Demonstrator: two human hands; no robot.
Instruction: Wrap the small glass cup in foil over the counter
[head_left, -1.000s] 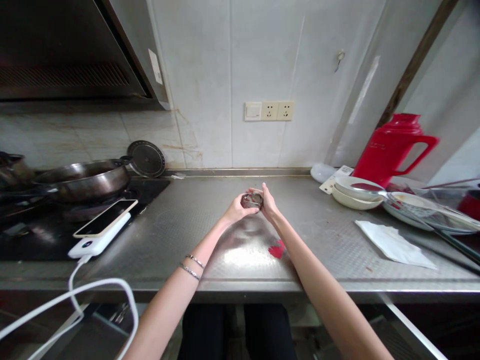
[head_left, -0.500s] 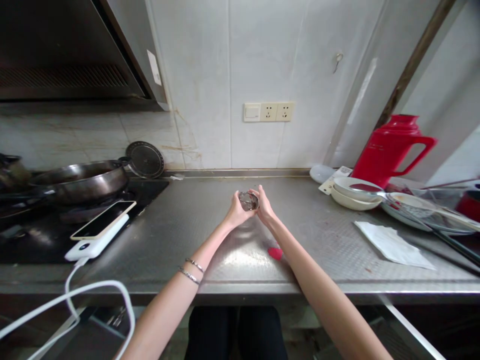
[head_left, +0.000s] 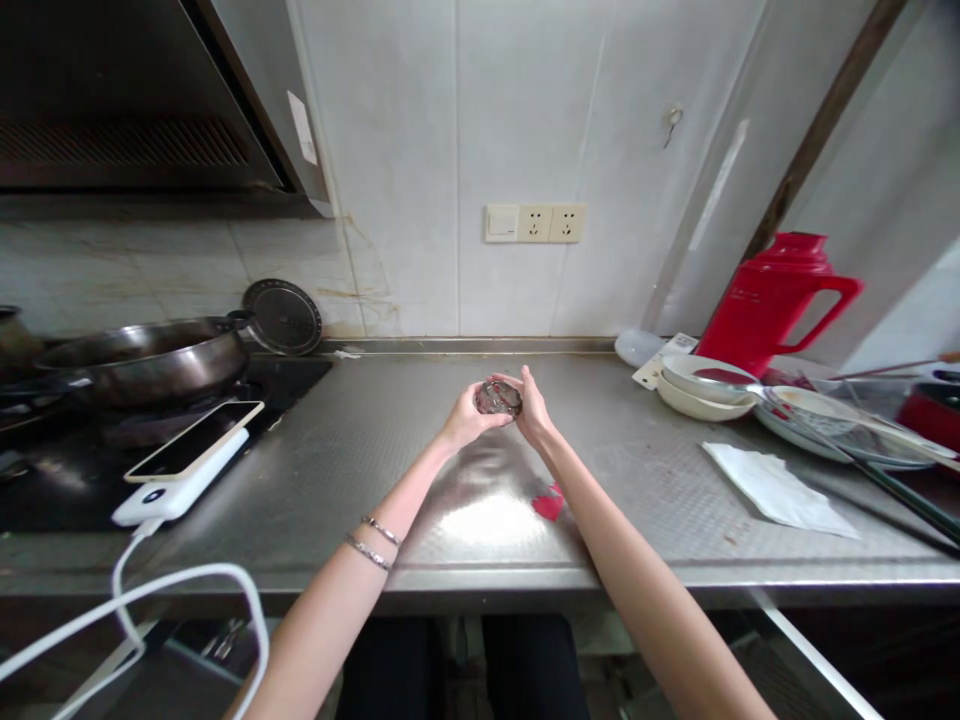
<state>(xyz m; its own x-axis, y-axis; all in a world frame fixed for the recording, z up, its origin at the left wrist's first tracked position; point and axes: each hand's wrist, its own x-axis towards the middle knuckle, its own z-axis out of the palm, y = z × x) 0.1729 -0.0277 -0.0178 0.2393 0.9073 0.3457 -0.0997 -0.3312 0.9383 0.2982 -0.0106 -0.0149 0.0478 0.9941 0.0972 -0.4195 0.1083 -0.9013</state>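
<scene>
Both hands are raised over the middle of the steel counter, cupped round a small round shiny dish [head_left: 498, 398] with a dark, patterned face. Whether it is glass or metal I cannot tell. My left hand [head_left: 465, 418] grips it from the left, its thumb along the near edge. At the opposite side my right hand [head_left: 533, 412] presses against the rim, fingers pointing up and away. On the counter below, close to my right forearm, lies a small red piece [head_left: 548, 503], partly hidden by the arm.
At left, a pan [head_left: 142, 362] stands on the black stove [head_left: 67, 480], with a phone [head_left: 196, 440] and white power bank [head_left: 184, 490] at its edge. Stacked bowls [head_left: 705, 402], a red thermos jug [head_left: 776, 300] and white tissue [head_left: 776, 488] are at right.
The round dish has turned in my hands, showing a wider, more patterned face. My left hand has shifted slightly left. The view has moved a little.
</scene>
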